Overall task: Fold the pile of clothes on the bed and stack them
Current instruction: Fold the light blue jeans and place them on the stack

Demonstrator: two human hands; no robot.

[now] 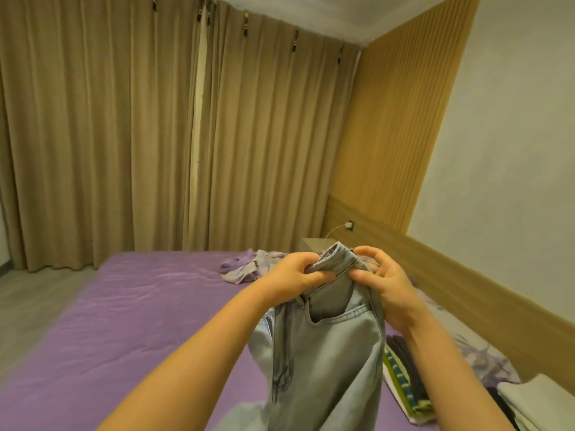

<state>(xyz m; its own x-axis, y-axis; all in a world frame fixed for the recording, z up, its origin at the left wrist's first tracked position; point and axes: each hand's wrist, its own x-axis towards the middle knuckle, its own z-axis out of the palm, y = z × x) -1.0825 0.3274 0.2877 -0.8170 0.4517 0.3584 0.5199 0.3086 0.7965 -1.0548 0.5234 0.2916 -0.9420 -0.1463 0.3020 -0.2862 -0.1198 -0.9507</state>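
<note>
Light-blue jeans held up by the waistband, about to be folded.

Both hands hold the jeans (326, 353) above the purple bed (140, 306): the left hand (292, 276) has its fingers curled round the bunched waistband, and the right hand (385, 281) pinches the band's other side between thumb and fingers, the legs hanging down toward the mattress. The step in hand looks like straightening the garment before the first fold. Next, I judge, the waistband needs spreading flat and the legs laid one over the other. A crumpled lilac garment (245, 265) waits farther up the bed; folded clothes (404, 377) sit stacked at the right.
</note>
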